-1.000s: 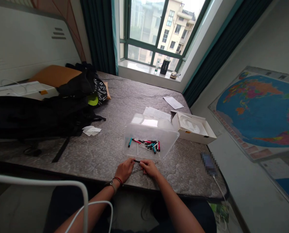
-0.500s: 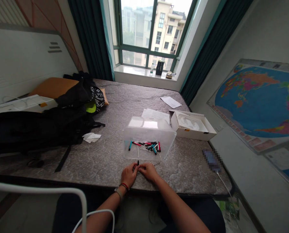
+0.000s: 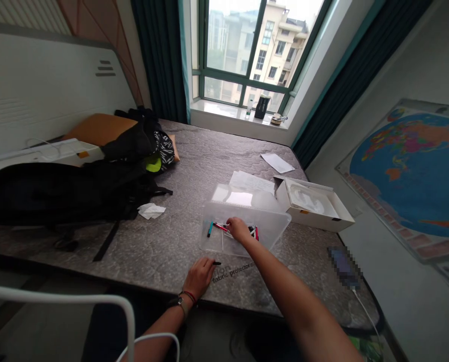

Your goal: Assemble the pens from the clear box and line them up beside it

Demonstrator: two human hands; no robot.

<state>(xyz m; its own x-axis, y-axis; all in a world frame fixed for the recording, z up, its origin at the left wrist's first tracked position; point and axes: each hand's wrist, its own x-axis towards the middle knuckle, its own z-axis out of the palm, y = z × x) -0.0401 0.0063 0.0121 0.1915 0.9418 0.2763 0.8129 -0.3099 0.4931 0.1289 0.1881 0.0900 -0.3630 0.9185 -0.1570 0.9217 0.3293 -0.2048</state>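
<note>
My left hand (image 3: 199,277) rests on the mattress with its fingers closed on a small black pen-like piece (image 3: 217,263), which sticks out to the right. Whether it is a cap or a barrel is too small to tell. In front stands a clear plastic box (image 3: 209,211), its open side toward me. My right hand (image 3: 238,229) reaches into it, fingers curled down among the pens; what they pinch, if anything, is hidden. Left of that hand lie a teal pen (image 3: 210,230) and a red pen (image 3: 220,227). Red, black and white pieces (image 3: 255,233) lie to its right.
A white box (image 3: 315,203) stands behind on the right, near paper sheets (image 3: 247,181). A phone (image 3: 344,266) with a cable lies at the right edge. Crumpled tissue (image 3: 151,210) and a black bag (image 3: 59,193) are on the left. A white rail (image 3: 59,295) crosses the lower left.
My right hand has left my left hand and moved forward into the clear box. The black piece in my left hand has tipped from upright to pointing right. The view has shifted slightly.
</note>
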